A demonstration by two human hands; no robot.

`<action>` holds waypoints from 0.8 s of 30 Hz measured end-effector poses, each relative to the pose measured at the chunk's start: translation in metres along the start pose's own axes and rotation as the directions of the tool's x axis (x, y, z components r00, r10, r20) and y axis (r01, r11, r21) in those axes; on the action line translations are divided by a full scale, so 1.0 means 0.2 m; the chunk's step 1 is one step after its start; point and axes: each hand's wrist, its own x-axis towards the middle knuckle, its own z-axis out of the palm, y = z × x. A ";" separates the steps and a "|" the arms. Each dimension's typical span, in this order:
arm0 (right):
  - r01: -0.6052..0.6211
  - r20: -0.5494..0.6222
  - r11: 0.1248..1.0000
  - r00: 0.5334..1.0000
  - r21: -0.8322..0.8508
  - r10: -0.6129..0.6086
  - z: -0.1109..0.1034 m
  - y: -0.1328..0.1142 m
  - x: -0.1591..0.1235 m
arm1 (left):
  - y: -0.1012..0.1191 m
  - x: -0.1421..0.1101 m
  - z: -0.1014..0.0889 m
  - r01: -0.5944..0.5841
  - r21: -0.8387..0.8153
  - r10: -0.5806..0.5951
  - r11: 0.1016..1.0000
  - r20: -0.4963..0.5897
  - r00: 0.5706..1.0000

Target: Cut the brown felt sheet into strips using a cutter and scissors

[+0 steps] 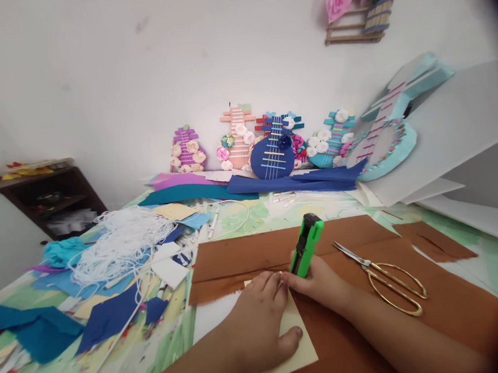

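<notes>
My left hand (pixel 262 316) lies flat on a cream-coloured card (pixel 298 348), its thumb out to the side and its fingertips near the card's far edge. Close to those fingertips, my right hand (pixel 317 281) grips a green and black utility knife (pixel 306 245), held tilted upright. Its lower end is hidden behind my fingers, so the blade does not show. Under the card are a white sheet (pixel 211 317) and a large brown sheet (pixel 348 327). Scissors (pixel 377 274) with gold handles rest on the brown sheet, right of my right hand, blades towards the back.
White cord (pixel 117 247) is heaped at the left among blue and teal scraps (pixel 33 329). Decorated lute-shaped crafts (pixel 272 156) stand along the wall, behind folded blue paper (pixel 291 182). Leaning white boards (pixel 437 133) flank the right side. A brown scrap (pixel 434 240) lies at the right.
</notes>
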 end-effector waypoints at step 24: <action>-0.014 0.038 1.000 0.999 0.028 0.013 -0.01 0.00 -0.01 | -0.01 0.00 0.01 -0.003 -0.017 0.003 1.000 0.007 1.000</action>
